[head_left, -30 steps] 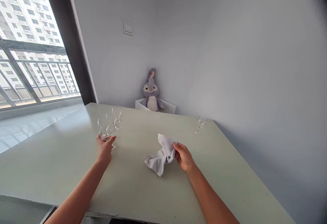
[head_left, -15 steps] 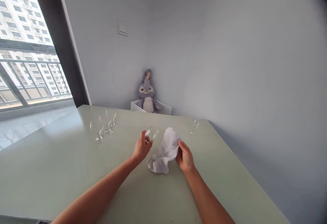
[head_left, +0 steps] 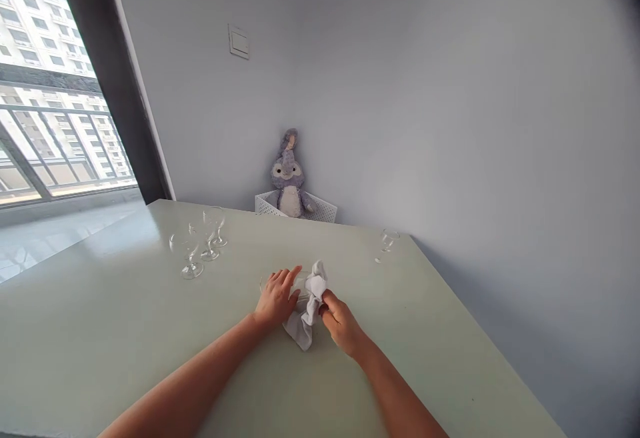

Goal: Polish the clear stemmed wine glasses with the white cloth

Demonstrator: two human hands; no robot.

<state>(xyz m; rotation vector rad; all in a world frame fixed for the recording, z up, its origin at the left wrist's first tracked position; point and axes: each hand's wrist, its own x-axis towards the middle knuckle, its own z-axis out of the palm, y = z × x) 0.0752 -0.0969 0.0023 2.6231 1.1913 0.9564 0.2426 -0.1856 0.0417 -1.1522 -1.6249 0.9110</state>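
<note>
Glass (head_left: 302,284), clear and stemmed, lies sideways in the curled fingers of the left hand (head_left: 275,297), its bowl, facing three o'clock and apart a moment earlier, now meeting the white fabric cloth (head_left: 316,286) pinched by the right hand (head_left: 342,325), so cloth-to-glass work appears begun.

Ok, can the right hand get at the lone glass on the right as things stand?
Probably not to grasp it yet: the right hand is gripping the white cloth. Otherwise the way looks free, with nothing visible standing between that hand and the lone glass.
</note>
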